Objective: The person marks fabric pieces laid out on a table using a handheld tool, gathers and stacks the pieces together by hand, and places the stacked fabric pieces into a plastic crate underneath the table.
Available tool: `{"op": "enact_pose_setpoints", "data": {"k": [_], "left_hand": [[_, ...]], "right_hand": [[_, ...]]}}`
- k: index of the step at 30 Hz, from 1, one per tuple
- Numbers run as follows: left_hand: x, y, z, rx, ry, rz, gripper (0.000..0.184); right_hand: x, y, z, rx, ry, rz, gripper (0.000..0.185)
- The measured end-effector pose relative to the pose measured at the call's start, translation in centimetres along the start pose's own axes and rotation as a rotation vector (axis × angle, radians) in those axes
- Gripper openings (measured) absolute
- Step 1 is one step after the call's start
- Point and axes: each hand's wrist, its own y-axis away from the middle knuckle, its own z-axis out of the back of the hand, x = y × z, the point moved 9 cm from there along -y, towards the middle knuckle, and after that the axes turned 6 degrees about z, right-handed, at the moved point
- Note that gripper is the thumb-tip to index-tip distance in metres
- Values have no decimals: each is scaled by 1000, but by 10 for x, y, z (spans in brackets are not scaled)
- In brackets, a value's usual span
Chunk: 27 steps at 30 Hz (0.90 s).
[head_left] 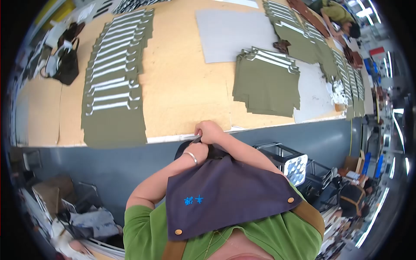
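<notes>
A dark purple-grey apron (238, 190) with blue lettering and brown shoulder straps covers my front. At waist height, near the table's front edge, both hands meet over its gathered lower part. My left hand (198, 152), below a silver bracelet (191, 157), is closed on the dark cloth there. Just above and to its right, my right hand (210, 132) is closed too, with bent fingers on a dark piece of the apron between the hands. The exact grip of the fingers is partly hidden.
On the table (186, 95) lie overlapping olive fabric panels with white bands (115, 123), a second olive stack (266, 89) and a grey sheet (234, 32). A black bag (65, 65) lies at left. A stool (296, 169) stands right; another person (338, 17) works far right.
</notes>
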Motion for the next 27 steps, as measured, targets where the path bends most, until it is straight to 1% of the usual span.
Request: {"op": "enact_pose_setpoints", "data": {"k": [1, 4, 5, 6, 7, 9, 10, 11, 12, 13, 14, 16, 17, 18, 19, 21, 23, 25, 27], "left_hand": [[-3, 0, 1, -119, 51, -18, 32], [-4, -12, -10, 32, 25, 56, 35], [-8, -16, -14, 78, -31, 28, 34], [-12, -18, -16, 87, -46, 40, 31], [-19, -20, -11, 93, -61, 51, 29], [-51, -11, 19, 130, -106, -252, 25], [-66, 0, 37, 159, -122, -401, 24], [-76, -3, 61, 169, -99, -494, 24], [-84, -9, 98, 138, 48, -441, 24], [-77, -38, 116, 61, 285, -362, 28], [-63, -75, 124, -20, 519, -278, 34], [-54, -151, 139, -273, 467, -291, 56], [-42, -194, 138, -367, 458, -187, 64], [-33, -227, 138, -459, 449, -84, 72], [-28, -248, 142, -530, 560, -38, 73], [-25, -276, 150, -664, 800, 53, 76], [-41, -271, 166, -760, 818, 270, 72], [-38, -296, 164, -691, 807, 433, 71], [-34, -329, 158, -632, 850, 401, 72]], "right_hand": [[-3, 2, 1, -8, -22, -15, 28], [-6, 10, 2, -41, -4, -20, 27], [-10, 12, 2, -52, 9, -21, 26], [-17, 16, 2, -92, 7, -23, 31], [-21, 23, 5, -93, -47, -41, 32], [-36, 37, 15, -90, -148, -70, 34], [-44, 43, 14, -59, -221, -2, 37], [-50, 58, 22, -96, -244, -17, 38], [-52, 75, 31, -130, -268, -29, 40], [-58, 90, 39, -163, -288, -36, 43], [-66, 103, 44, -265, -315, 22, 41], [-104, 134, 36, -356, -371, -97, 39], [-121, 152, 31, -404, -401, -157, 37], [-136, 174, 27, -428, -368, -230, 36], [-152, 198, 21, -448, -332, -309, 35], [-189, 245, -3, -492, -557, -390, 30], [-219, 299, -10, -540, -617, -514, 27], [-255, 348, -13, -623, -692, -594, 28], [-280, 398, -9, -706, -745, -693, 28]]}}
